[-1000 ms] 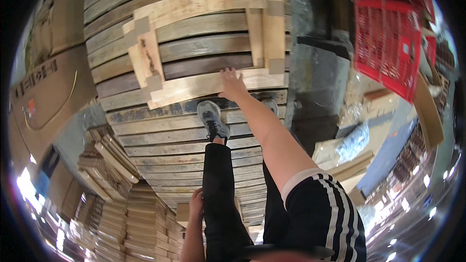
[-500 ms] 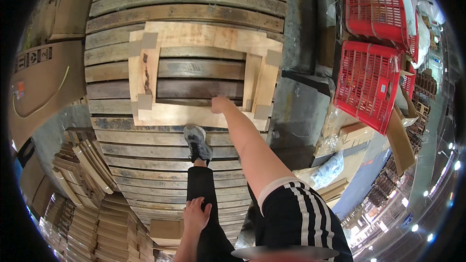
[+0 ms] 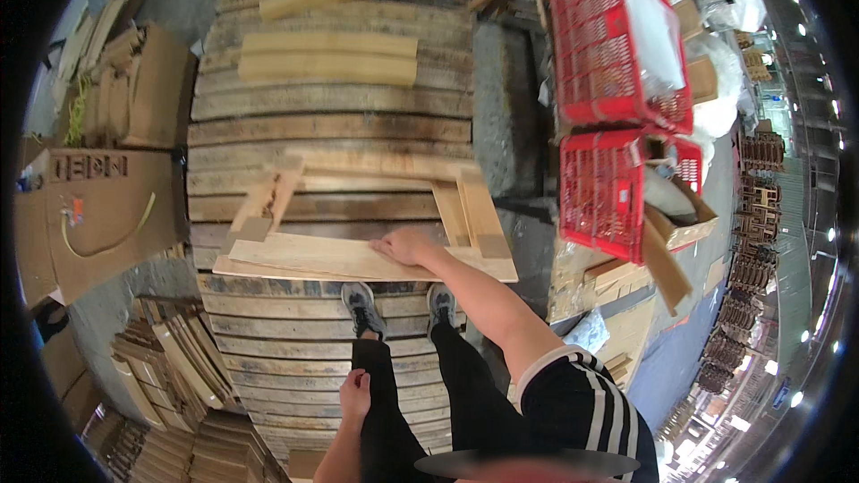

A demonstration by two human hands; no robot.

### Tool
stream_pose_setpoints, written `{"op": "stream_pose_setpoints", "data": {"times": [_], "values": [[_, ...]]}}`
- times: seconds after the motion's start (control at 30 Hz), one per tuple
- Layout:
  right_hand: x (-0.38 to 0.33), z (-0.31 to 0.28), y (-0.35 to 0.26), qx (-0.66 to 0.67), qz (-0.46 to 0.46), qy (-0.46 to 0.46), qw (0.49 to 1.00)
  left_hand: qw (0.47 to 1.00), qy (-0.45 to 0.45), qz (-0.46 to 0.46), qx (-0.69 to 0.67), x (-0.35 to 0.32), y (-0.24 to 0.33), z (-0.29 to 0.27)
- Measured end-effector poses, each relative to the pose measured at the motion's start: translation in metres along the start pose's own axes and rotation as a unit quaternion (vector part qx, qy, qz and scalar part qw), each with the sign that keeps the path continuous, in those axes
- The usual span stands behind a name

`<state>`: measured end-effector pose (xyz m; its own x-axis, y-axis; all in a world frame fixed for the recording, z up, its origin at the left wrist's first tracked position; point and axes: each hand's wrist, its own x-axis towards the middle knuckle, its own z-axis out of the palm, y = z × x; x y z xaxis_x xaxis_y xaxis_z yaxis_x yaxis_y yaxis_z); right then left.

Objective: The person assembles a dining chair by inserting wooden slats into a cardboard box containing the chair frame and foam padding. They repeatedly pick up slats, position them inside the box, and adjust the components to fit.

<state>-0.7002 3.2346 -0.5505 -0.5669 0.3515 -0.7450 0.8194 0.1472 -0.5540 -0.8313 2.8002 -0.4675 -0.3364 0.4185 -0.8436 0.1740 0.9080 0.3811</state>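
The person stands on a slatted platform point(image 3: 331, 116) with both shoes at the near edge of a pale wooden frame point(image 3: 358, 255). The right hand point(image 3: 404, 245) lies on the frame's near plank, fingers curled over its top face, seemingly to steady or lift that side, since the frame lies slightly askew across the slats. The left hand point(image 3: 355, 391) rests loosely closed on the thigh, holding nothing. Loose boards point(image 3: 327, 67) lie farther along the platform, and red crates point(image 3: 617, 107) are stacked to the right.
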Motion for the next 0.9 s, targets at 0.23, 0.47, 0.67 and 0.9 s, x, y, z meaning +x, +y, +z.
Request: {"op": "stream_pose_setpoints", "data": {"times": [0.23, 0.47, 0.67, 0.9], "values": [[-0.185, -0.055, -0.069, 0.004, 0.063, 0.010, 0.998, 0.996, -0.002, -0.018, -0.083, -0.052, 0.002, -0.059], [-0.533, -0.026, -0.127, 0.246, 0.131, 0.190, 0.941, 0.949, -0.203, 0.068, 0.232, -0.038, 0.063, -0.194], [-0.751, 0.076, -0.164, 0.501, 0.274, 0.333, 0.751, 0.841, -0.156, 0.145, 0.498, 0.002, 0.184, -0.294], [-0.875, 0.225, -0.215, 0.799, -0.207, 0.485, 0.291, 0.941, -0.132, 0.144, 0.276, -0.007, 0.407, -0.213]]}}
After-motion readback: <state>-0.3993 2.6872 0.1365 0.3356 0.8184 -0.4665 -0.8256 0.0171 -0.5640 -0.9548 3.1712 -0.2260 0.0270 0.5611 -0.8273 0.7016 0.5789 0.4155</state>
